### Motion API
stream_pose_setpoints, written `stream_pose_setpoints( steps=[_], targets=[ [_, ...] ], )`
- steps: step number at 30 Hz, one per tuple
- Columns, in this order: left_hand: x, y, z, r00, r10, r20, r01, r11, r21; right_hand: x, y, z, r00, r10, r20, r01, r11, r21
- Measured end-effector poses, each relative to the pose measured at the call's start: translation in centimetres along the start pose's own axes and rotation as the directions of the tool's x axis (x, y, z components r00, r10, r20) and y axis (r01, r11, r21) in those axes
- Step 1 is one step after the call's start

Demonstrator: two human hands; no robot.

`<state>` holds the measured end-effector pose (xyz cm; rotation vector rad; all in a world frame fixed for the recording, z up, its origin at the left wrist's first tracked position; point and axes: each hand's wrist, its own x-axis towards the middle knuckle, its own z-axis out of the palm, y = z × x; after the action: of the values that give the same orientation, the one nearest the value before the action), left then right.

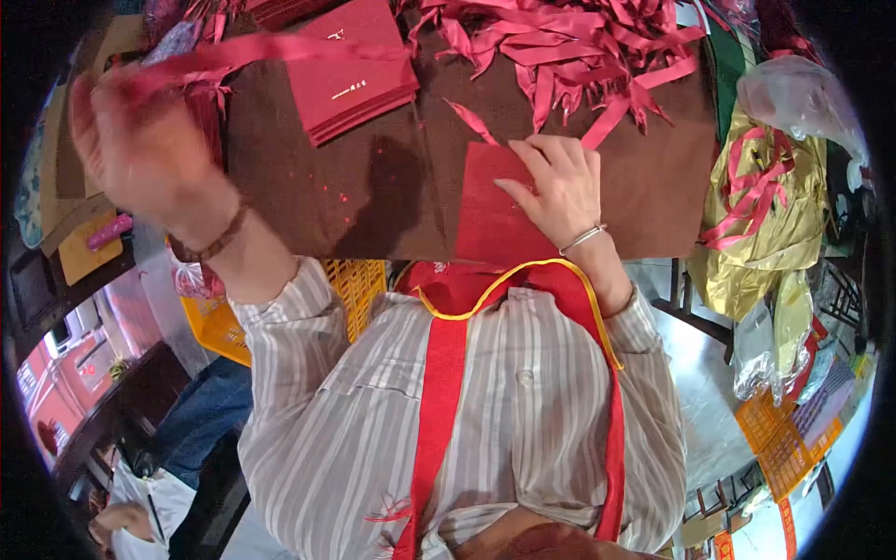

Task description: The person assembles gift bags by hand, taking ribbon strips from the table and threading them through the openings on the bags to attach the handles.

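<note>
A length of red ribbon (pixel 233 54) trails rightward from my raised left hand (pixel 149 149) across the top of a stack of red cards (pixel 345 79). That hand is smeared by motion, but the ribbon runs into its closed fingers. My right hand (pixel 560 182) rests on a plain red card (pixel 483 210) at the table's near edge, thumb and fingers apart. Just beyond the card's top edge lies a short ribbon end (pixel 469 121); whether it is attached to the card I cannot tell.
Past the card is a big heap of loose red ribbons (pixel 569 47) on the brown tabletop (pixel 653 187). Gold wrapping (pixel 775 215) with ribbons hangs at the right. A yellow crate (pixel 355 289) stands below the table's front edge, and another person's arm (pixel 126 518) shows at lower left.
</note>
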<state>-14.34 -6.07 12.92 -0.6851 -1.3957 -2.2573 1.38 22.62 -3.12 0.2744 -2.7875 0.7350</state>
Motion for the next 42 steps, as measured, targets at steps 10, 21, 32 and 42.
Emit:
stream_pose_setpoints(
  steps=[10, 21, 32, 42],
  targets=[
    [-12.6, -4.0, 3.9, 0.627, -0.774, 0.086, 0.568, 0.529, 0.631, -0.5, -1.0, 0.1, 0.998, 0.043, 0.053, -0.042, 0.999, -0.023],
    [-21.5, -6.1, 5.8, 0.699, -0.639, 0.32, 0.206, 0.609, 0.766, -1.1, -0.4, -0.3, 0.915, 0.195, 0.353, -0.291, 0.925, 0.244],
    [-22.0, -6.0, 5.7, 0.751, -0.567, 0.338, 0.112, 0.614, 0.781, -0.8, 1.8, -0.7, 0.816, 0.098, 0.57, -0.48, 0.664, 0.573],
    [-22.7, -6.8, 6.9, 0.812, -0.415, 0.41, -0.178, 0.494, 0.851, -0.9, 2.2, -0.4, 0.729, 0.081, 0.68, -0.615, 0.515, 0.597]
  ],
)
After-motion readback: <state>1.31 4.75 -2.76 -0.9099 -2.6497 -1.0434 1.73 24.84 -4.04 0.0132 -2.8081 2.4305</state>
